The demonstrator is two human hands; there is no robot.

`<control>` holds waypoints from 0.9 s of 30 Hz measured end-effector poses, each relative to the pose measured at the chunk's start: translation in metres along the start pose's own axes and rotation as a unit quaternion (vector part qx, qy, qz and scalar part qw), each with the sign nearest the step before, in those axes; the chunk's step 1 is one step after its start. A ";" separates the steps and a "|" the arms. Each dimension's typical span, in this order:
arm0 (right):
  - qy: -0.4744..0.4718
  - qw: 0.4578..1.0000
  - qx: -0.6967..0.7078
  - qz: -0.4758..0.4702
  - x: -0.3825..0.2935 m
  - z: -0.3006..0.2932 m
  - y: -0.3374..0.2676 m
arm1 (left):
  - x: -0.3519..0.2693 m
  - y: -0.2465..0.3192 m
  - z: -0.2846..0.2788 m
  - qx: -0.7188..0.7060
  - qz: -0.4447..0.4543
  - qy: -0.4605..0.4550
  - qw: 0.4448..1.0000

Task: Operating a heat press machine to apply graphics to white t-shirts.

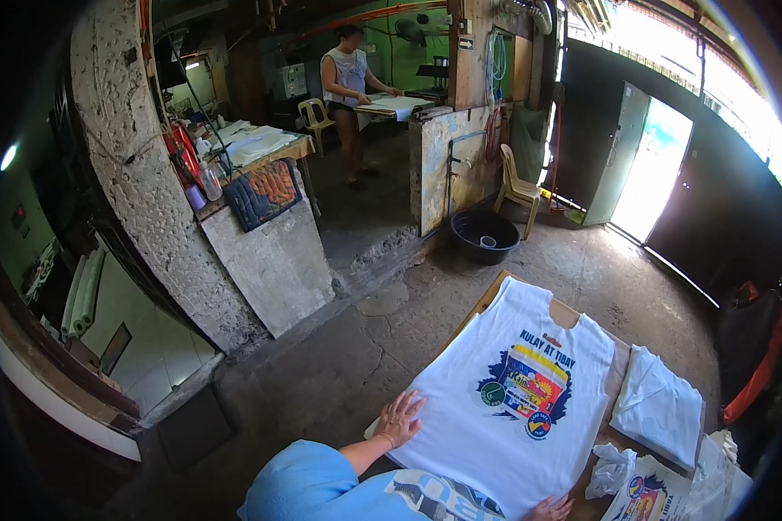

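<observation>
A white sleeveless shirt [456, 365] with a colourful printed design lies spread flat on a wooden table [493, 292]. My left hand [400, 419] rests with fingers apart on the shirt's left edge. At the lower hem, my right hand [550, 509] touches the fabric; the picture's bottom edge cuts off part of it. To the right of the spread shirt lies a folded white garment [657, 404]. Below that are crumpled white paper or cloth [611, 470] and a printed sheet or shirt [648, 492] with a similar design.
A black basin [484, 238] holding a small container stands on the concrete floor beyond the table, beside a plastic chair [519, 185]. Another person [352, 78] stands at a work surface farther back. A half wall [270, 260] bears a quilted cloth [264, 195]. A door stands open at the right.
</observation>
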State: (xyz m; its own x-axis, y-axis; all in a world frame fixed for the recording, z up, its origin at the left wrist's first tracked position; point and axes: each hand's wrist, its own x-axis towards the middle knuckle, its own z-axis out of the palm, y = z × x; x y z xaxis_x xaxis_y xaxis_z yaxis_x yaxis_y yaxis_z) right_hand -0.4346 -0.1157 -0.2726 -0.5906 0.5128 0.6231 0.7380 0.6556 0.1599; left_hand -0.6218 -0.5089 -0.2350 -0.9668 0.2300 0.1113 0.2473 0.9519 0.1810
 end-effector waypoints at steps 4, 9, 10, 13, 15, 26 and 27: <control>-0.005 1.000 -0.014 0.002 -0.002 0.008 0.003 | 0.002 0.003 -0.002 -0.002 0.003 -0.004 1.000; -0.010 1.000 -0.001 0.008 0.000 0.010 0.001 | 0.003 0.003 -0.001 -0.020 0.000 0.000 1.000; -0.012 1.000 -0.001 0.003 0.001 0.009 0.001 | 0.003 0.003 -0.002 -0.021 0.002 -0.002 1.000; 0.006 0.999 0.027 0.023 -0.003 0.012 0.001 | 0.005 0.004 -0.003 -0.028 0.009 0.009 1.000; 0.002 0.999 0.024 0.025 -0.003 0.013 0.001 | 0.005 0.004 -0.004 -0.025 0.004 0.008 1.000; -0.019 0.999 0.020 0.020 -0.007 0.010 0.002 | 0.001 0.003 -0.005 -0.026 0.004 0.004 1.000; -0.009 1.000 0.020 0.017 -0.006 0.011 0.002 | 0.001 0.003 -0.004 -0.027 0.004 0.000 1.000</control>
State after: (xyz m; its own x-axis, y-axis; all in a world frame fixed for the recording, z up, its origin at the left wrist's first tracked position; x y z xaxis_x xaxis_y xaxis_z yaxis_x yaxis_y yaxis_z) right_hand -0.4332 -0.1117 -0.2840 -0.5712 0.5447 0.6141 0.7445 0.6588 0.1082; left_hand -0.6214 -0.5064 -0.2300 -0.9649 0.2374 0.1122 0.2578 0.9377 0.2328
